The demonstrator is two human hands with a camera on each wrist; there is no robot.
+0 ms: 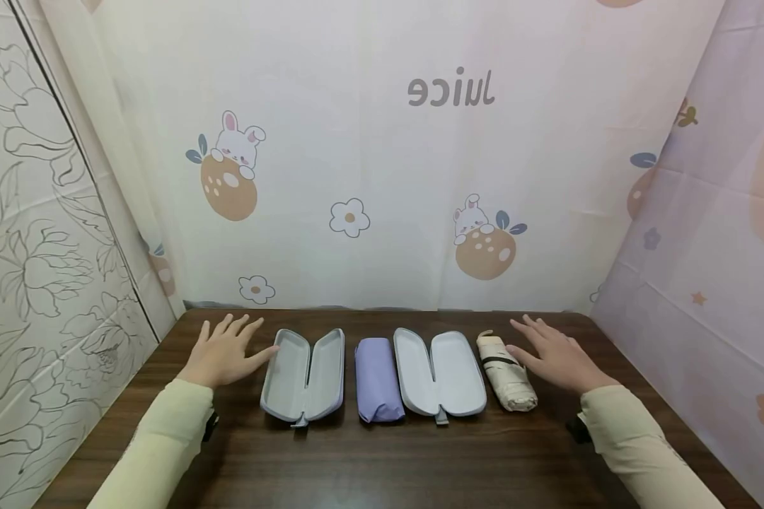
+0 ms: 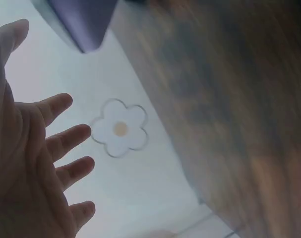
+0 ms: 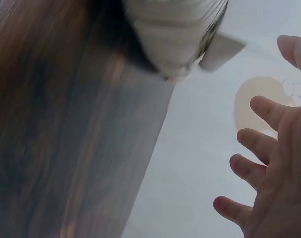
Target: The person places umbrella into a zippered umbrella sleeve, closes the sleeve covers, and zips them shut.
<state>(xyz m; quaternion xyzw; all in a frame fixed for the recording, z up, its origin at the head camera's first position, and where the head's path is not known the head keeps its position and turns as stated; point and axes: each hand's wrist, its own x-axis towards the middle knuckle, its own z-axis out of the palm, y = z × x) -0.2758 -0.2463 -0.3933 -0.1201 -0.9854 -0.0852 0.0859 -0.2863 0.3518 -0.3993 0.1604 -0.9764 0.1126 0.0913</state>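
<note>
In the head view my left hand [image 1: 226,351] is held with fingers spread, its thumb near the left open hard case [image 1: 284,382], which has a grey lining. Beside that case lies a folded purple umbrella [image 1: 378,382]. A second open case [image 1: 460,375], lined in white, sits to its right. Farther right is a folded cream umbrella [image 1: 508,375] with a dark strap round it. My right hand [image 1: 559,355] is just right of this umbrella, fingers spread. Both palms, the left hand [image 2: 29,163] and right hand [image 3: 274,163], hold nothing in the wrist views.
Everything lies in a row on a dark wooden table [image 1: 382,466]. A printed curtain [image 1: 382,155] hangs behind its far edge. More patterned cloth closes in the left side [image 1: 44,233] and the right side [image 1: 707,283].
</note>
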